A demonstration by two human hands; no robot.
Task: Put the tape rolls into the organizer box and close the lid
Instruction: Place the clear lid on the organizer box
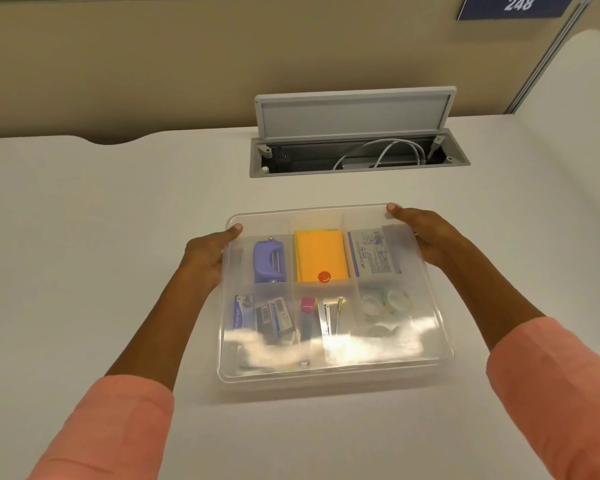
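There is one camera (worn on the person's head). It looks forward and down, from close above the white table, toward the tan wall behind.

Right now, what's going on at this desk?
A person holds the clear lid over the organizer box, left hand on its left edge and right hand on its right edge. The tape rolls already sit in the near right compartment, seen through the lid. Whether the lid is fully pressed shut cannot be told.
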